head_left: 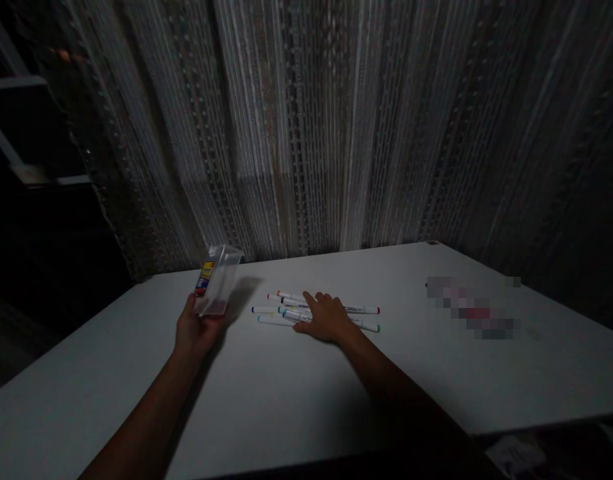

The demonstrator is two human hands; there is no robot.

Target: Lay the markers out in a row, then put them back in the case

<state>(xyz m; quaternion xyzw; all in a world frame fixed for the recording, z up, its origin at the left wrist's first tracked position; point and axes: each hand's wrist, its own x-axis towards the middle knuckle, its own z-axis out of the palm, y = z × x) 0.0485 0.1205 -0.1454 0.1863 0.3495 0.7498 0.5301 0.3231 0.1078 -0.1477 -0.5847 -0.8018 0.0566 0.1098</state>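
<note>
We have the clear plastic case (225, 283) in our left hand (193, 330), thumb and fingers closed round its near end. The markers (296, 315) lie in a loose heap on the white table (266, 393), to the right of the case. Our right hand (326, 317) is spread wide over them; we cannot tell whether it touches any. A light left grip should spare the thin walls, and we would do well to bring the right fingers in from both sides, since pressing from above may make barrels roll
</note>
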